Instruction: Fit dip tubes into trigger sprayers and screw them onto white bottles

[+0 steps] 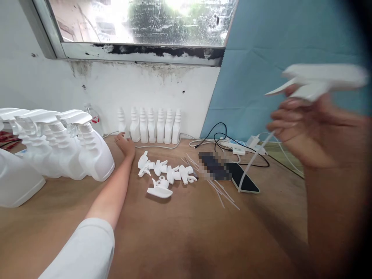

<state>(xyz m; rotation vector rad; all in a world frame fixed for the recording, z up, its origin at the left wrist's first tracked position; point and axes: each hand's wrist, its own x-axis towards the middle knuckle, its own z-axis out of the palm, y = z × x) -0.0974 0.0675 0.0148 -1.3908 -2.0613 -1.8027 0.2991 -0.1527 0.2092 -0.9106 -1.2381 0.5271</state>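
My right hand (293,120) is raised at the right, its fingers wrapped around a white trigger spray head (322,79). A thin dip tube (252,166) slants down from it, passing in front of a phone (247,180). My left hand (125,144) reaches far forward, with its fingers closed around the lower part of a small white bottle (121,118). That bottle stands slightly apart from a row of similar bottles (151,126) by the wall. Several loose white spray heads (173,174) lie mid-table, with thin tubes (222,190) to their right.
Large white spray bottles (95,155) with heads on stand at the left. A clear bottle (94,118) is by the wall. Cables and a power strip (238,145) lie at the back right, near a blurred-out dark object (213,166). A window (145,23) is above.
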